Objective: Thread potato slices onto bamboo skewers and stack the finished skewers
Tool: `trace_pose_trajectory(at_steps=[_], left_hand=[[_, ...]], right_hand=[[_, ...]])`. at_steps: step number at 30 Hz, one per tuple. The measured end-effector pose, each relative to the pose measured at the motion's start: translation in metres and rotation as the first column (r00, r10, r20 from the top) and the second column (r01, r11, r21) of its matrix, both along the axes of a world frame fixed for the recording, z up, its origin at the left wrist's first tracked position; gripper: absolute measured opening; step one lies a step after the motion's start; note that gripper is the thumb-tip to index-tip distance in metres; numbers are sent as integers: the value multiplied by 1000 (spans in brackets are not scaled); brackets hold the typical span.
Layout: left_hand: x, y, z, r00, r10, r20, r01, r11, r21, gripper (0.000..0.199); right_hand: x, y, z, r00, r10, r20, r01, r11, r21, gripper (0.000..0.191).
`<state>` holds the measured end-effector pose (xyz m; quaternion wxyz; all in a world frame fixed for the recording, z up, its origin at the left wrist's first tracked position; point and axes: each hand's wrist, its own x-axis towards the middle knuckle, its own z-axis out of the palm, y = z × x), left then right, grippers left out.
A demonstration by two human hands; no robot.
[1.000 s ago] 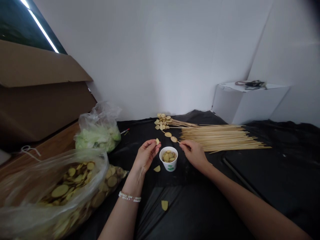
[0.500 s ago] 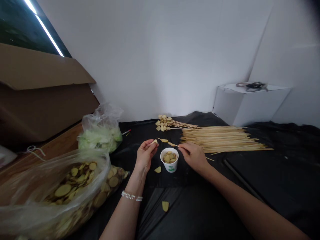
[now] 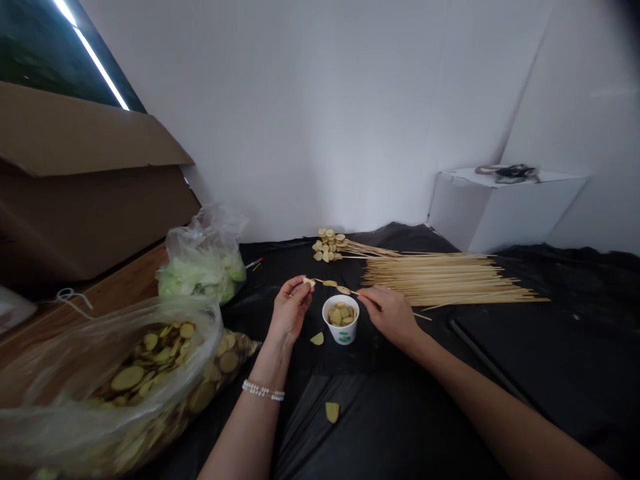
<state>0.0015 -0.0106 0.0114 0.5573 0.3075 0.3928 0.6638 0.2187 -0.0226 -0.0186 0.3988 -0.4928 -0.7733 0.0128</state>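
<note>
Between its thumb and fingers, my left hand pinches a pale yellow slice. My right hand grips a thin wooden skewer that carries two slices and points left, its tip at the slice in my left hand. Below the skewer stands a white paper cup with green print, holding several slices. One cut slice lies left of the cup, and another piece lies nearer to me on the black sheet.
Bare skewers lie spread at the back right, beside loaded skewers. An open plastic bag of slices fills the lower left. Behind it are a bag of green pieces and a cardboard box. A white box stands back right.
The skewer tip and the slice in my left hand have come together. Both hands keep their grips, and the whole view has shifted slightly.
</note>
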Motion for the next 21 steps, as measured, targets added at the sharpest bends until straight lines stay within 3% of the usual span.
trace_pose_trajectory(at_steps=[13,21], left_hand=[[-2,3,1,980,-24,196,42,996,-85,19],[0,4,1,973,-22,230,52,991,-122,14]], right_hand=[[1,-4,6,998,-9,56,6,999,44,25],[-2,-7,4,998,24,62,-29,996,84,26]])
